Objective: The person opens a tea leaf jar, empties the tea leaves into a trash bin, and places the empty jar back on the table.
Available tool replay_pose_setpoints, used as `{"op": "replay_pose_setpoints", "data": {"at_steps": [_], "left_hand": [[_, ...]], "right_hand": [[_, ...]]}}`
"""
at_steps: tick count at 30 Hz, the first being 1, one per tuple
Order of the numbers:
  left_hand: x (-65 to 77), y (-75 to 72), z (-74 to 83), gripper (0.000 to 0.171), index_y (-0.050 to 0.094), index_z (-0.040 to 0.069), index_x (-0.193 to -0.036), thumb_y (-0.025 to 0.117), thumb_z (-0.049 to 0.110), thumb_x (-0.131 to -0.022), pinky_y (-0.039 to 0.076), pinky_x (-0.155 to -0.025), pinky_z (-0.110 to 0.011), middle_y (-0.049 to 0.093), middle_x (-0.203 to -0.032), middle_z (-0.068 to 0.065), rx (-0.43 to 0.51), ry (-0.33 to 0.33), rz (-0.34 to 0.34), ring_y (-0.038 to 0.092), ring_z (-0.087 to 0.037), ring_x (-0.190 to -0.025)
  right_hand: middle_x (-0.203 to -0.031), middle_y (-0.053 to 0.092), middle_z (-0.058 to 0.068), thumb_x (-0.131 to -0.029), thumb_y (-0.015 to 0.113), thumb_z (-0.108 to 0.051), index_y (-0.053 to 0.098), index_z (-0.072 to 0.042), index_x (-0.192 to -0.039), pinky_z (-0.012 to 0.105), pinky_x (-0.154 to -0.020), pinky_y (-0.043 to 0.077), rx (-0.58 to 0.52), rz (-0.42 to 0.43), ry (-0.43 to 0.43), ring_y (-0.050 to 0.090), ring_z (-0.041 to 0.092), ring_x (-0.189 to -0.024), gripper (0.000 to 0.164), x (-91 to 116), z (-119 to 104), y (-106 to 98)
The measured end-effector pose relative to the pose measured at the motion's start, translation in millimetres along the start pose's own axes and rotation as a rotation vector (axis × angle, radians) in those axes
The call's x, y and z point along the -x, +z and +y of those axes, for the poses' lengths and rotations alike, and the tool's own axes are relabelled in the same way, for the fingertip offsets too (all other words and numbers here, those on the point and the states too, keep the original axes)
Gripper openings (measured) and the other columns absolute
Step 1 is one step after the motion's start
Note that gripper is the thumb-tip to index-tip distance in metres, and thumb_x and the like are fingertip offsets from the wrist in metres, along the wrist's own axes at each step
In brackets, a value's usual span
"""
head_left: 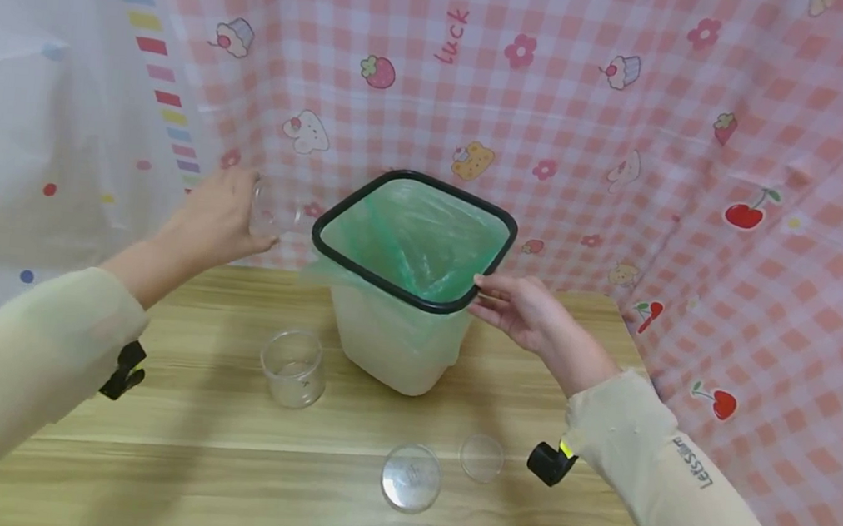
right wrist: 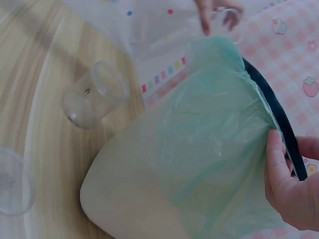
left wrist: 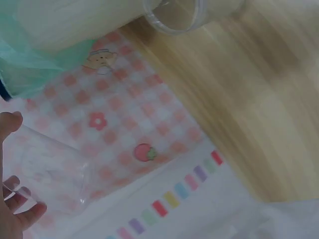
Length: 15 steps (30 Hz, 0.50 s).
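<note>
A whitish trash bin (head_left: 392, 344) stands tilted on the wooden table, lined with a green plastic bag (head_left: 424, 230) folded out over its wall. Around its mouth runs a black rim (head_left: 378, 281). My right hand (head_left: 526, 310) pinches that rim at the near right corner, thumb on one side and fingers on the other. Left of the bin, above the table, my left hand (head_left: 218, 216) holds a clear plastic jar (head_left: 275, 210) on its side. In the left wrist view the fingers curl around the jar (left wrist: 55, 169), which looks see-through and has nothing visible in it.
A second clear jar (head_left: 295, 373) stands upright on the table, left of the bin. Two round transparent lids, one larger (head_left: 412, 479) and one fainter (head_left: 482, 458), lie in front. A checked pink cloth (head_left: 420, 112) hangs behind and at the right.
</note>
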State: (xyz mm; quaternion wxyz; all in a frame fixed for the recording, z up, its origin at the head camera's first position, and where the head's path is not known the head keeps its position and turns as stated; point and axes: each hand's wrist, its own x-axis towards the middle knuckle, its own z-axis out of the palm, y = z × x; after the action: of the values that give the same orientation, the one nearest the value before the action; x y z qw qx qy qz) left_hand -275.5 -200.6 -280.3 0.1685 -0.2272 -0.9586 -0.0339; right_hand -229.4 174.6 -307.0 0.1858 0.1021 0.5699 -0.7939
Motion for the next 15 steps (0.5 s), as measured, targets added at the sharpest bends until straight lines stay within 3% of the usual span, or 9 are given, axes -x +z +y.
{"op": "replay_pose_setpoints", "data": {"at_steps": [7,15], "left_hand": [[17.1,22.3,-15.6,0.087,0.031,-0.014,-0.131,0.076,0.032,-0.073,0.043,-0.084,-0.058,0.046,-0.116,-0.034,0.238,-0.225,-0.013,0.048,-0.046,-0.101],[44.7,61.7,-24.9,0.085,0.032,-0.017,-0.127,0.076,0.031,-0.073,0.046,-0.077,-0.056,0.047,-0.119,-0.038,0.374,-0.341,-0.032,0.053,-0.051,-0.097]], "right_hand": [[-0.099,0.048,0.011,-0.093,0.053,-0.003,0.057,-0.003,-0.085,0.027,-0.081,0.053,-0.023,-0.005,0.000,0.056,0.018,-0.085,0.009,0.6,-0.2,-2.6],[-0.092,0.049,0.009,-0.091,0.056,-0.004,0.056,-0.003,-0.082,0.027,-0.079,0.053,-0.079,0.027,-0.026,0.055,0.018,-0.081,0.010,0.8,7.8,1.8]]}}
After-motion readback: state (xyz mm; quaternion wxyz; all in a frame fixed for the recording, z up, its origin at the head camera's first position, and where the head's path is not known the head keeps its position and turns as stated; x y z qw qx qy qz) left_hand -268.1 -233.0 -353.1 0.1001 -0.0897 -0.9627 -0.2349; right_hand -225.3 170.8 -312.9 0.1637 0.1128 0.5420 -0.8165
